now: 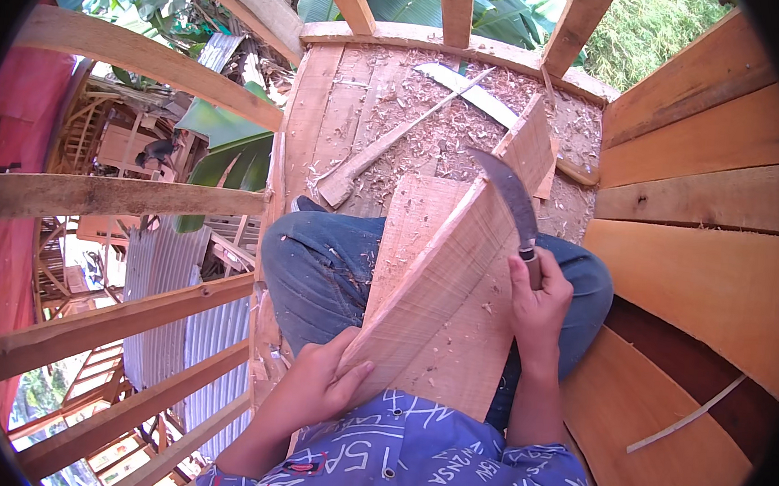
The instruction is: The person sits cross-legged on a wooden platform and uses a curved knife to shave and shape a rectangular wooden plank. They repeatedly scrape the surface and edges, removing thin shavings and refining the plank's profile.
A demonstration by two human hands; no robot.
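Note:
A long wooden board stands on its edge, slanting away from me over another flat board across my lap. My left hand grips the near end of the upright board, thumb on its right face. In my right hand is a curved knife, held by its brown handle. Its dark, hooked blade points up and away, close to the board's top edge; whether it touches the wood I cannot tell.
Wood shavings litter the plank floor. Ahead lie a pale paddle-shaped wooden piece and a long blade. Wooden rails run along the left; a plank wall rises on the right. Corrugated sheets show below, outside.

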